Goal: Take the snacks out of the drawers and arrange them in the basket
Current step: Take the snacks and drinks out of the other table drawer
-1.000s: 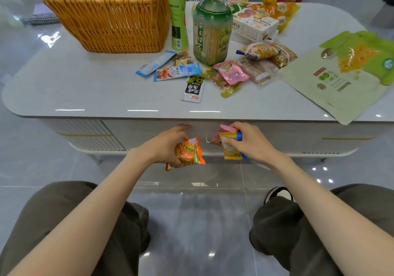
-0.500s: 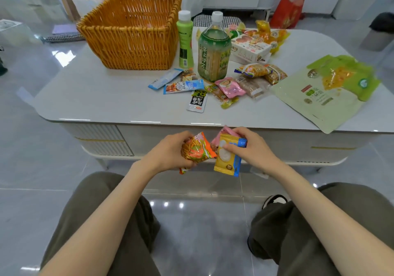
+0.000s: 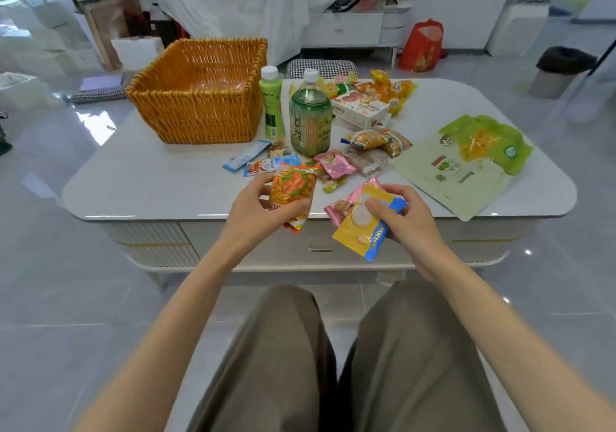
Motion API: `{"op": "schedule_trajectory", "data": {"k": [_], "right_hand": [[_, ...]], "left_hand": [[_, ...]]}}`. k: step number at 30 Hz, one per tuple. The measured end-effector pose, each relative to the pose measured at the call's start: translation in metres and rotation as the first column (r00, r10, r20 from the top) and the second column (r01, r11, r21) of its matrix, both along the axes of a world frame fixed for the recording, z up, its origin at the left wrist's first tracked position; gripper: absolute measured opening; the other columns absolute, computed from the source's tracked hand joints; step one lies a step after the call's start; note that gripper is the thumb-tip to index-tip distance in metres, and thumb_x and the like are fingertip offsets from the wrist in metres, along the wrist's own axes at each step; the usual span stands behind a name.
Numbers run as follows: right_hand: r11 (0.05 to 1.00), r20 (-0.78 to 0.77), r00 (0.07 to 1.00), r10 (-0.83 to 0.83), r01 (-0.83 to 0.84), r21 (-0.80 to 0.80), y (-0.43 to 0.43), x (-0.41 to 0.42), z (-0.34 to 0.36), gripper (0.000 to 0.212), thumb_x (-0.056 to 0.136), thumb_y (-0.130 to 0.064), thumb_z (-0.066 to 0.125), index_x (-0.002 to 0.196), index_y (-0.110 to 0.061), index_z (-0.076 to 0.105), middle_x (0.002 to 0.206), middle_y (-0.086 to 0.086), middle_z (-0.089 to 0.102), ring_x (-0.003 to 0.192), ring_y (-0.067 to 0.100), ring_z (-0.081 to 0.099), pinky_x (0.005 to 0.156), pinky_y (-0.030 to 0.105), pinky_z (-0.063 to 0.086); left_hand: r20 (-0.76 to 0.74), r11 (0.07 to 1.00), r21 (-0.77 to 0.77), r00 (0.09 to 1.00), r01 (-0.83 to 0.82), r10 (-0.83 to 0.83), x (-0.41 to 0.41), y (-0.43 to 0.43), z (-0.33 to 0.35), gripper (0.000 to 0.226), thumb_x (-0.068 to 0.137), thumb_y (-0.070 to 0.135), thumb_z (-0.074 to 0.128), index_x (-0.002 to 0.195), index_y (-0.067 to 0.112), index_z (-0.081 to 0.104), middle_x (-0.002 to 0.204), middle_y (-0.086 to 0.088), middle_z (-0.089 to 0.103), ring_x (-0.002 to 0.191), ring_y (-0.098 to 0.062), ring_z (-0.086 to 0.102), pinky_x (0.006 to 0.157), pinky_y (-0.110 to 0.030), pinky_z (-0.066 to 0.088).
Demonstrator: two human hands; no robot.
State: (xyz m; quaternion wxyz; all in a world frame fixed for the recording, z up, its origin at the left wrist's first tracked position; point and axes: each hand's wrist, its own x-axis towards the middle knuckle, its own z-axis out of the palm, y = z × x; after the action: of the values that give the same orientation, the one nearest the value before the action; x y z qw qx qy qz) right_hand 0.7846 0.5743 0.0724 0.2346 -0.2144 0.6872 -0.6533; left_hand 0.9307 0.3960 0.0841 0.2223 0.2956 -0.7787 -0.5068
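Two hands are raised to the near right of the orange-yellow rectangular wicker basket (image 3: 200, 118), which stands on a glossy white round-cornered table (image 3: 150, 181). The left hand (image 3: 266, 208) has its fingers curled round an orange-and-green crinkly snack packet (image 3: 291, 188), holding it upright. The right hand (image 3: 400, 218), further right of the basket, pinches two flat packets together between thumb and fingers: a yellow-and-blue packet (image 3: 360, 228) in front and a pink packet (image 3: 346, 203) behind it. Printing shows on all three, but it is too blurred to read.

Just right of the basket stands a slim green bottle with a white cap (image 3: 272, 104), and beside that a large clear bottle of greenish drink (image 3: 310, 118); its label bears big characters I can't make out. Small loose snack packets (image 3: 335, 164) lie scattered to the basket's front right. A white printed box (image 3: 361, 108) sits further right, and a big pale-green pouch (image 3: 460, 164) lies flat far to the right, its red and green label marks illegible.
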Motion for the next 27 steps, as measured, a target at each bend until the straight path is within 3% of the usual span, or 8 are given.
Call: {"op": "schedule_trajectory", "data": {"k": [6, 10, 13, 16, 19, 22, 25, 27], "right_hand": [[0.998, 0.003, 0.998, -0.066, 0.066, -0.001, -0.022, -0.048, -0.004, 0.024, 0.085, -0.022, 0.071, 0.103, -0.029, 0.056, 0.092, -0.003, 0.067, 0.075, 0.009, 0.066, 0.072, 0.030, 0.056], [0.991, 0.031, 0.991, -0.130, 0.129, 0.031, -0.052, -0.095, -0.009, 0.031, 0.084, -0.023, 0.072, 0.110, -0.025, 0.057, 0.095, 0.004, 0.065, 0.085, 0.018, 0.064, 0.081, 0.038, 0.054], [0.986, 0.078, 0.984, -0.159, 0.154, 0.070, -0.070, -0.124, -0.007, 0.029, 0.085, -0.024, 0.072, 0.108, -0.026, 0.055, 0.092, 0.004, 0.061, 0.081, 0.017, 0.060, 0.084, 0.040, 0.053], [0.978, 0.188, 0.963, -0.194, 0.174, 0.117, -0.074, -0.141, 0.007, 0.024, 0.086, -0.021, 0.070, 0.104, -0.029, 0.055, 0.091, 0.004, 0.060, 0.077, 0.015, 0.060, 0.075, 0.034, 0.055], [0.977, 0.418, 0.884, -0.210, 0.178, 0.114, -0.071, -0.149, 0.039, 0.011, 0.090, -0.017, 0.065, 0.092, -0.018, 0.054, 0.067, -0.007, 0.057, 0.055, 0.003, 0.056, 0.057, 0.022, 0.051], [0.975, 0.557, 0.801, -0.221, 0.174, 0.137, -0.068, -0.157, 0.079, 0.012, 0.091, -0.017, 0.063, 0.090, -0.013, 0.052, 0.052, -0.009, 0.050, 0.047, 0.004, 0.050, 0.053, 0.020, 0.049], [0.962, 0.587, 0.764, -0.269, 0.178, 0.209, -0.064, -0.163, 0.121, 0.018, 0.088, -0.020, 0.067, 0.099, -0.010, 0.056, 0.068, 0.000, 0.047, 0.062, 0.010, 0.049, 0.058, 0.024, 0.052], [0.954, 0.596, 0.749, -0.290, 0.173, 0.246, -0.061, -0.167, 0.154, 0.021, 0.088, -0.020, 0.068, 0.101, -0.008, 0.057, 0.075, 0.004, 0.049, 0.069, 0.013, 0.052, 0.063, 0.026, 0.055]], "left_hand": [[0.043, 0.999, 0.040, 0.999, 0.032, -0.034, -0.064, -0.018, -0.001, 0.063, 0.077, 0.043, 0.075, 0.131, 0.030, 0.046, 0.098, 0.020, 0.051, 0.083, 0.001, 0.057, 0.053, -0.005, 0.045], [0.073, 0.994, 0.066, 0.993, 0.083, -0.088, -0.120, -0.040, -0.010, 0.062, 0.073, 0.044, 0.077, 0.127, 0.029, 0.050, 0.108, 0.011, 0.060, 0.094, -0.004, 0.060, 0.070, -0.015, 0.050], [0.109, 0.990, 0.101, 0.988, 0.102, -0.113, -0.149, -0.054, -0.011, 0.064, 0.071, 0.044, 0.079, 0.126, 0.027, 0.051, 0.110, 0.008, 0.061, 0.097, -0.005, 0.061, 0.073, -0.015, 0.053], [0.174, 0.986, 0.122, 0.976, 0.112, -0.132, -0.165, -0.061, 0.000, 0.068, 0.071, 0.045, 0.079, 0.129, 0.026, 0.050, 0.114, 0.007, 0.059, 0.100, -0.007, 0.060, 0.082, -0.023, 0.054], [0.249, 0.975, 0.189, 0.955, 0.117, -0.163, -0.175, -0.064, 0.029, 0.072, 0.070, 0.047, 0.080, 0.131, 0.025, 0.049, 0.117, 0.005, 0.059, 0.103, -0.011, 0.060, 0.087, -0.030, 0.054], [0.279, 0.961, 0.254, 0.942, 0.113, -0.185, -0.187, -0.063, 0.075, 0.062, 0.075, 0.036, 0.079, 0.128, 0.023, 0.051, 0.106, 0.012, 0.059, 0.093, -0.005, 0.060, 0.074, -0.017, 0.050], [0.311, 0.941, 0.326, 0.931, 0.084, -0.191, -0.198, -0.060, 0.122, 0.054, 0.076, 0.027, 0.079, 0.122, 0.022, 0.051, 0.098, 0.017, 0.055, 0.083, 0.002, 0.056, 0.059, -0.007, 0.045], [0.342, 0.919, 0.391, 0.918, 0.055, -0.200, -0.204, -0.060, 0.152, 0.056, 0.076, 0.025, 0.079, 0.124, 0.021, 0.050, 0.100, 0.013, 0.055, 0.084, 0.002, 0.055, 0.059, -0.008, 0.045]]}}
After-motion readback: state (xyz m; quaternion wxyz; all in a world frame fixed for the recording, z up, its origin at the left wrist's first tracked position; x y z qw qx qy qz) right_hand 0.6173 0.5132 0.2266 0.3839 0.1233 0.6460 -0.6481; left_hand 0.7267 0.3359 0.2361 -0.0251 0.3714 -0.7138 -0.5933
